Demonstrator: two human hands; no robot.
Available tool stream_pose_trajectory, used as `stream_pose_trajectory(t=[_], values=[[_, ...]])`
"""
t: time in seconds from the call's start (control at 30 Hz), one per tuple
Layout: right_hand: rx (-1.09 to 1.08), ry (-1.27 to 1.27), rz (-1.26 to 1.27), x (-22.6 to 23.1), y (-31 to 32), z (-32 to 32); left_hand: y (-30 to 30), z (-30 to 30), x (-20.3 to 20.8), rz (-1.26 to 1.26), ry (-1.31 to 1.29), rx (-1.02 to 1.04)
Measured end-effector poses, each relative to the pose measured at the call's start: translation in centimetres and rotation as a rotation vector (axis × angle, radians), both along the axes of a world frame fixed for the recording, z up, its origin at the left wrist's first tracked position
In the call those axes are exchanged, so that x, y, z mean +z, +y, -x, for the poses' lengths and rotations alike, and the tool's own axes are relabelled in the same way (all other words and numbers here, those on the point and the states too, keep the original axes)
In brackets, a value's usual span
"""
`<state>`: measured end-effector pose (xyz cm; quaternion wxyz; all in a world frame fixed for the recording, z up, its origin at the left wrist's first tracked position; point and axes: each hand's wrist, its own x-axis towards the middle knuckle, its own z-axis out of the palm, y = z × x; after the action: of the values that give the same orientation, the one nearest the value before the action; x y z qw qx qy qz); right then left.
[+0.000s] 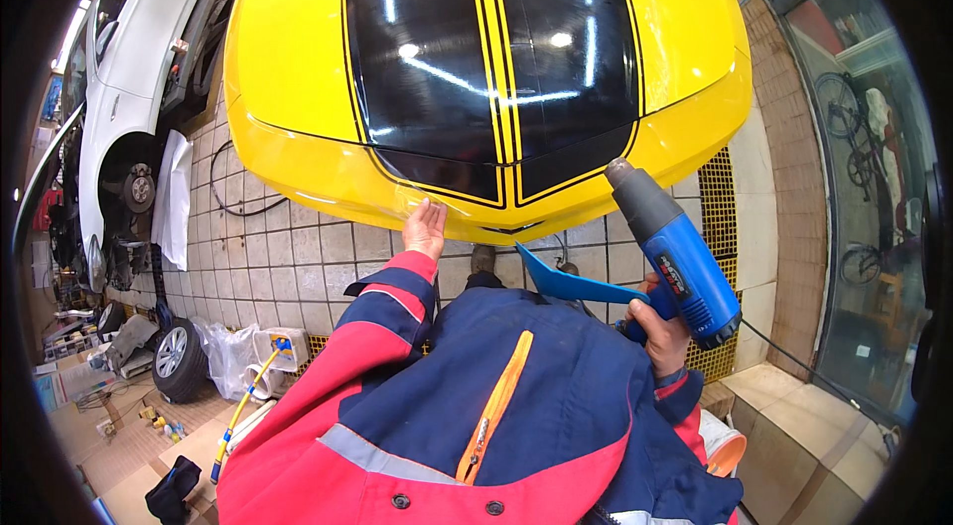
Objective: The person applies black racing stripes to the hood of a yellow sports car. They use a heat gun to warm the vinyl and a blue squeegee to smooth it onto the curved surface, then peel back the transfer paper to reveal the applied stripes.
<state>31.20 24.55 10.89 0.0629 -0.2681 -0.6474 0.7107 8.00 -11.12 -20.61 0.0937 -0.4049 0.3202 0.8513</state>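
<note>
In front of me is a yellow car (pixel 685 49) with black stripes over its hood (pixel 427 59). My left hand (pixel 425 229) is at the lower front edge of its nose, fingers stretched out and lying against the yellow surface. Faint clear creases show beside those fingers; whether they are film is hard to tell. My right hand (pixel 663 331) grips a blue heat gun (pixel 683 272) by its handle, the dark nozzle pointing up and left near the car's front corner. A flat blue squeegee (pixel 571 279) is held in the same hand, its wide end toward the bumper.
At the left stands a white car (pixel 134 49) with a wheel off; a loose wheel (pixel 180 359) lies nearby. A yellow-and-blue pole (pixel 243 411) leans beside clear plastic sheeting (pixel 226 356). The heat gun's cord (pixel 794 361) trails right toward a glass door (pixel 874 178).
</note>
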Motion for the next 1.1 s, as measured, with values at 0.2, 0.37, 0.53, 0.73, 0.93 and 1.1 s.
stream_pose_trajectory(t=[0.2, 0.37, 0.53, 0.73, 0.93, 1.1], values=[[-0.027, -0.025, -0.024, 0.3, -0.1, -0.2, 2.6, -1.5, -0.7, 0.026, -0.094, -0.18], [-0.064, -0.02, -0.019, 0.1, 0.0, -0.6, 3.9, -1.2, -2.1, 0.067, -0.158, -0.183], [-0.077, -0.023, -0.001, -0.1, 0.2, -0.8, 4.3, -0.4, -1.8, 0.299, -0.169, -0.221], [-0.066, -0.027, -0.006, -0.1, 0.5, -0.7, 5.3, -0.6, 0.7, 0.302, -0.095, -0.162], [-0.047, -0.009, -0.035, -0.1, 0.5, -0.5, 5.3, 0.0, 0.6, 0.114, -0.063, -0.046], [-0.057, -0.021, -0.006, -0.2, 0.5, -0.6, 5.7, 0.0, -0.7, 0.006, -0.138, 0.071]])
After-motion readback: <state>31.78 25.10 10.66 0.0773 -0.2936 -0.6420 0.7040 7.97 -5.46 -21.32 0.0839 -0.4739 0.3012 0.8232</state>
